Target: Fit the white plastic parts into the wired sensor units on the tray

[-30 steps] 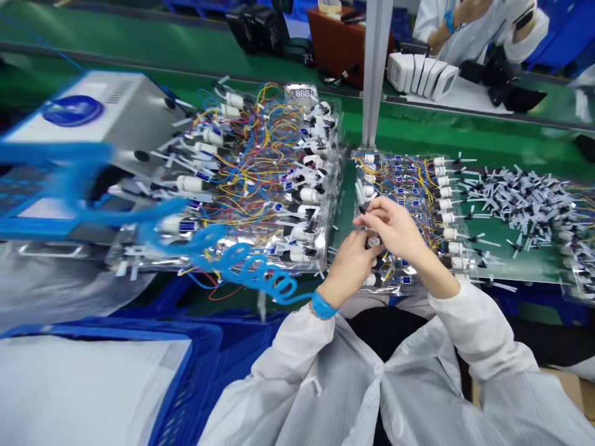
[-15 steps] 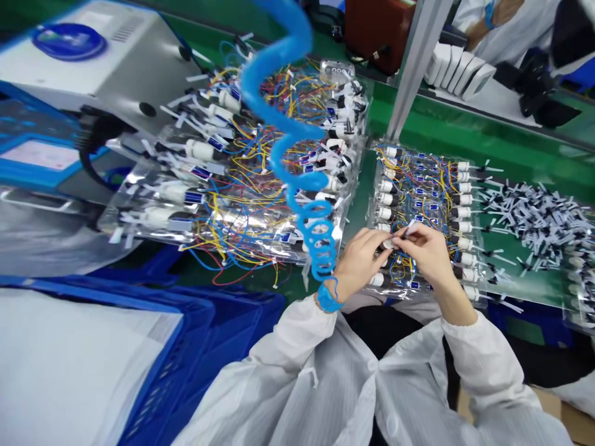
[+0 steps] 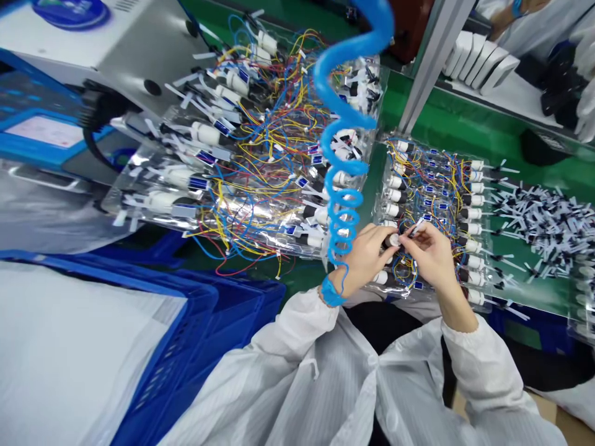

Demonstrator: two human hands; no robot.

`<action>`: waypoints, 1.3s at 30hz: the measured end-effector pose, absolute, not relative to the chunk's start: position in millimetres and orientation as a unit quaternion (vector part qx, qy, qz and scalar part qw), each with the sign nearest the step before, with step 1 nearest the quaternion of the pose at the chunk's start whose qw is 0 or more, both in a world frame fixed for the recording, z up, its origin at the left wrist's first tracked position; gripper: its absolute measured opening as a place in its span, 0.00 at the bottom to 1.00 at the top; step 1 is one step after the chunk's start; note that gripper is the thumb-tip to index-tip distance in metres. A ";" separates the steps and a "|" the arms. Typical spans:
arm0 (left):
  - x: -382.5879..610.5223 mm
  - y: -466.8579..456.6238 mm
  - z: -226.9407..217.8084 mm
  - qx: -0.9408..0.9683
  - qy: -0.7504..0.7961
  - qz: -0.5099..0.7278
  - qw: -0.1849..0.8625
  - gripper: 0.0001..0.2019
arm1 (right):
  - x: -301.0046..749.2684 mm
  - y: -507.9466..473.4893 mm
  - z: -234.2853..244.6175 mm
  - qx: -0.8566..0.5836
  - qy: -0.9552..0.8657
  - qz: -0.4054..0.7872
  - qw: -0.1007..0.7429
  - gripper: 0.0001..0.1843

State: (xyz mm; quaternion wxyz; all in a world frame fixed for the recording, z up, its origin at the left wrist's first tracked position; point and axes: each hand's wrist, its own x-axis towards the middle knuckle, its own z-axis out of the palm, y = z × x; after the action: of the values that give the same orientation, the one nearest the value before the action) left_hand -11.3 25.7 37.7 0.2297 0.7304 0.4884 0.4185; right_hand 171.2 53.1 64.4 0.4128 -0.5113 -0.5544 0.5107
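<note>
My left hand (image 3: 367,255) pinches a small white-capped cylinder (image 3: 394,240), its round white end facing my other hand. Fingers closed, my right hand (image 3: 430,251) grips a small black piece with a white strip (image 3: 417,227) against that end. Both hands are over the near part of a clear plastic tray (image 3: 395,290). Rows of white-and-black cylinders (image 3: 475,246) with blue, yellow and red wires lie in this tray. Some have strips sticking out on the right. My fingers hide exactly where the two pieces meet.
A blue coiled cord (image 3: 344,198) hangs down to my left wristband (image 3: 331,291). Left are stacked trays of wired parts (image 3: 260,155) and a grey machine (image 3: 139,68). A pile of black-and-white strip pieces (image 3: 548,226) lies right. Blue crates (image 3: 199,310) stand low left.
The view has shifted slightly, so the bench things appear a little farther right. The coiled cord has swung right. Both hands keep their pinch, with the cylinder's white end now more visible.
</note>
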 end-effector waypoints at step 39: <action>-8.0 29.4 28.9 0.702 0.497 0.429 0.276 0.20 | 171.8 51.8 76.0 -0.516 -0.748 0.274 0.313 0.01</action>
State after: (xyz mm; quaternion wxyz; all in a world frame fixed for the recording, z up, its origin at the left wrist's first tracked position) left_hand -8.0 29.4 28.9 0.2765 0.7020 0.4970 0.4287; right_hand 171.8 51.8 76.0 0.3134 -0.5164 -0.7482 0.2744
